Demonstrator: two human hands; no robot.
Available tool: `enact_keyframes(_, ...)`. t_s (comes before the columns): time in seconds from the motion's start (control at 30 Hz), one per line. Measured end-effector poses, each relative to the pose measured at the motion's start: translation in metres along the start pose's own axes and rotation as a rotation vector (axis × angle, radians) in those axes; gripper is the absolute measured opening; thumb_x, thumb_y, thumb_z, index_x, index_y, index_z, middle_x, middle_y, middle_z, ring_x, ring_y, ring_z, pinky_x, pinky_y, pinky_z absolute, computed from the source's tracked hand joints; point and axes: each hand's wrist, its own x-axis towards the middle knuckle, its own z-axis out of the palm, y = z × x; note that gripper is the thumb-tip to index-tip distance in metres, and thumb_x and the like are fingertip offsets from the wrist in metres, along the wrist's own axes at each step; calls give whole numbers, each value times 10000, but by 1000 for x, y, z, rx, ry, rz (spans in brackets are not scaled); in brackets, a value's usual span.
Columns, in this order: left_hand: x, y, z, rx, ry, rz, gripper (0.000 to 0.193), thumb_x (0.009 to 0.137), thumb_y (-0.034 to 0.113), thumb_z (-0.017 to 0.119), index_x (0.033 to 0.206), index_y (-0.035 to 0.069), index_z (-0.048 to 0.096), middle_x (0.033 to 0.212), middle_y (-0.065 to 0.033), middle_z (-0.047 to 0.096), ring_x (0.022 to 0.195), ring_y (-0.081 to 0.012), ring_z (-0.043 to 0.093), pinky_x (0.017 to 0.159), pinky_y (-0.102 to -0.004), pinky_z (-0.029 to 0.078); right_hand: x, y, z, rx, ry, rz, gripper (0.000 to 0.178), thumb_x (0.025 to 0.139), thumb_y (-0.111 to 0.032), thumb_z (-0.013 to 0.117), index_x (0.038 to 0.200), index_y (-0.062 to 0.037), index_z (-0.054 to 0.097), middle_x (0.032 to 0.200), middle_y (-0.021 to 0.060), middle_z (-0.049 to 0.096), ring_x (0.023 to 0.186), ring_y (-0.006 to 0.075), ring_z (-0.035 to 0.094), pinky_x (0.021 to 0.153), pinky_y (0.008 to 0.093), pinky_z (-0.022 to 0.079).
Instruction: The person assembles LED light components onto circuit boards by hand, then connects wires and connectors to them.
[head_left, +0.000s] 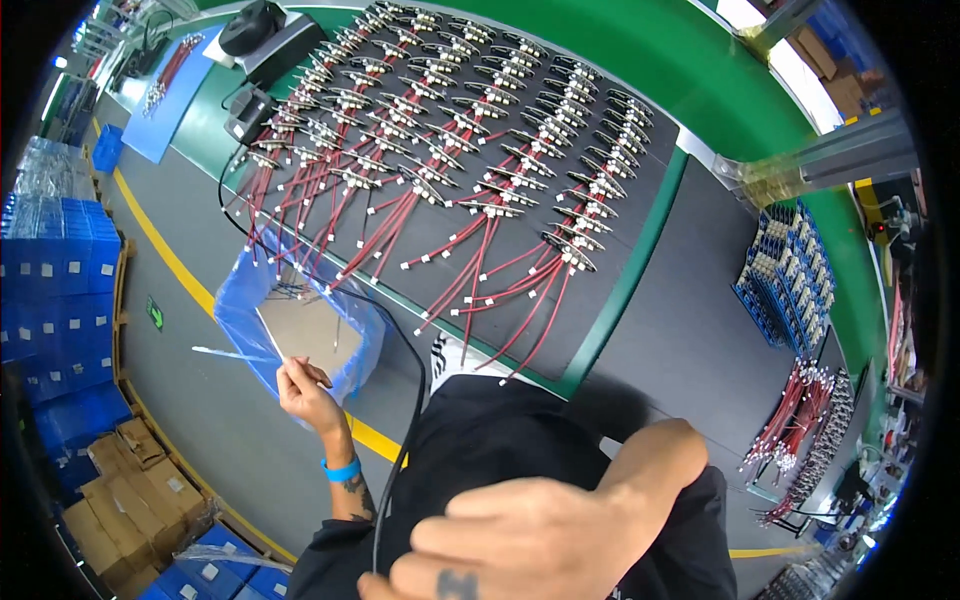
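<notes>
My left hand (308, 392), with a blue band on its wrist, is over the near rim of a bin lined with a blue plastic bag (365, 335). Its fingertips pinch a thin pale strip (235, 353) that sticks out to the left. My right hand (535, 540) is close up at the bottom, in front of my dark clothes, its fingers curled in; what they hold, if anything, is hidden. A black cable (418, 385) runs down past my left forearm toward the right hand's fingertips. Brown board and a few dark wire pieces lie inside the bin.
Rows of red wire harnesses (490, 200) with white connectors cover the table (640, 270). Blue racks of parts (790, 275) and more red wires (795, 415) are at the right. Stacked blue boxes (60, 290) and cartons (135, 500) stand at left.
</notes>
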Motion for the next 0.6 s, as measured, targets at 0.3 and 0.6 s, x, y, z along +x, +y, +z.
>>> enact_keyframes(0.3, 21, -168, -102, 334, 5, -462, 510, 946, 437, 475, 684, 14, 588, 472, -1, 439, 355, -87, 400, 326, -231, 282, 32, -12, -43, -51, -623, 294, 311, 640, -102, 623, 461, -83, 370, 455, -6, 302, 415, 108, 347, 369, 251, 256)
enact_keyframes(0.6, 45, -177, -105, 946, -732, -282, 705, 903, 542, 462, 545, -44, 625, 419, -106, 502, 360, -235, 493, 445, -375, 432, -36, 11, -23, -20, -78, -123, 198, 807, -153, 509, 929, 1, 536, 650, 62, 462, 572, 152, 499, 494, 288, 367)
